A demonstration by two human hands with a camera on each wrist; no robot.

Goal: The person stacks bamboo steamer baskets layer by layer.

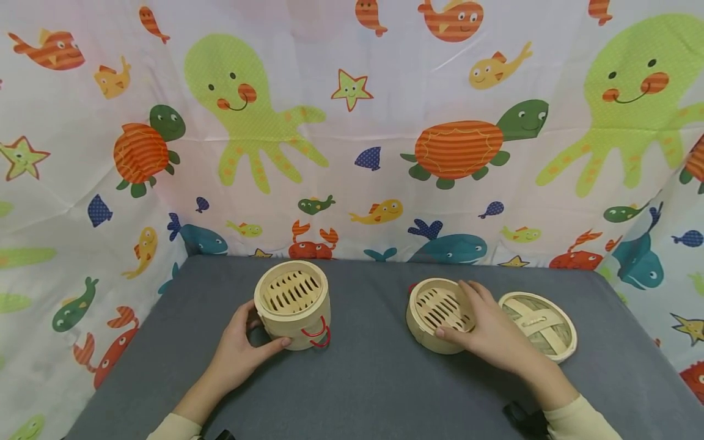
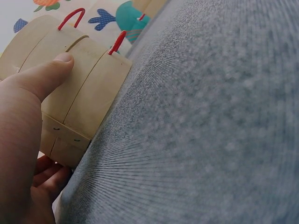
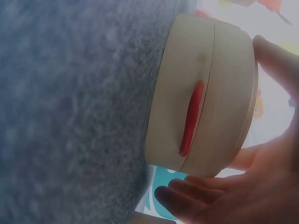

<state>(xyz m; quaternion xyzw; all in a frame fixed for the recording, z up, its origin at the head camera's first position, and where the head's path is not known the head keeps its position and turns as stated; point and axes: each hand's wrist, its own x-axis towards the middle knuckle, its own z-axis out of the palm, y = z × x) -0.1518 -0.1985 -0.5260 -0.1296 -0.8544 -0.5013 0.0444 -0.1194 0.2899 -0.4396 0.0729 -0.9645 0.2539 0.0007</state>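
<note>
On the left of the table, my left hand (image 1: 244, 345) grips a two-tier stack of small bamboo steamer baskets (image 1: 299, 330). Its thumb lies along the near side, and its other fingers reach round the left side. Slats show inside the upper tier, and two red loop handles (image 2: 72, 17) stick out from the wall. Right of centre, my right hand (image 1: 489, 330) holds a single bamboo steamer basket (image 1: 431, 339), thumb at the near rim and fingers at the far right side. A red handle (image 3: 191, 119) shows on that basket's wall in the right wrist view.
A round woven bamboo lid (image 1: 550, 327) lies on the grey table (image 1: 363, 379), just right of my right hand. Behind and at both sides hangs a white curtain (image 1: 341, 36) printed with sea animals. A black strap (image 1: 522, 418) sits at my right wrist.
</note>
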